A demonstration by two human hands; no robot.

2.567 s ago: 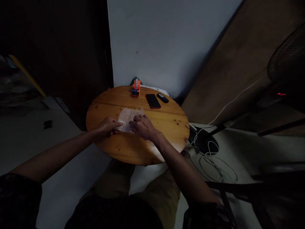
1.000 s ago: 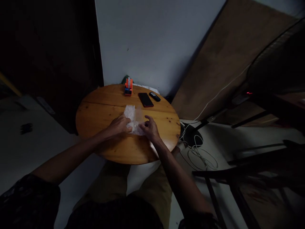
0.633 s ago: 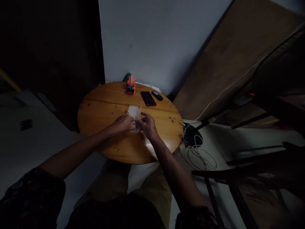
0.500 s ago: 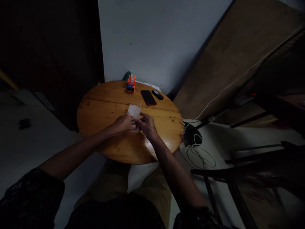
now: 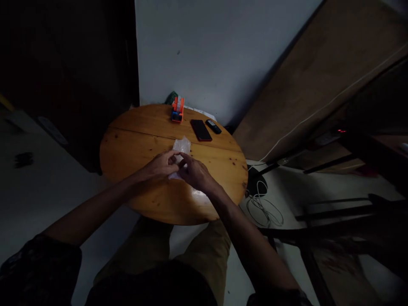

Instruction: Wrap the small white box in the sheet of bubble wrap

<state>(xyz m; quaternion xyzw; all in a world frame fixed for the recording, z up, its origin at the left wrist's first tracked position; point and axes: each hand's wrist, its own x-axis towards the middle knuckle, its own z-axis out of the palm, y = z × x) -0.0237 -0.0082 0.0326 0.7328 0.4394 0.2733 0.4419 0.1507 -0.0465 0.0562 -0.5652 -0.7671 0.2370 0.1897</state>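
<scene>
A whitish, see-through sheet of bubble wrap (image 5: 182,145) lies near the middle of the round wooden table (image 5: 134,148). From the left, my left hand (image 5: 162,164) reaches over it, its fingers bent and closed on the wrap. My right hand (image 5: 194,171) meets it from the right, with thumb and index finger curled in towards the left fingertips. Both hands hold the wrap between them. Whether something lies inside the wrap is hidden by my fingers.
An orange and blue tape dispenser (image 5: 177,109) stands at the table's far edge. To its right lie a dark smartphone (image 5: 201,130) and a small black keypad phone (image 5: 213,126). White cables (image 5: 263,208) coil on the floor, right of the table.
My fingertips have come together over the wrap, and the right hand has turned so its index finger reaches further left. The view has shifted slightly.
</scene>
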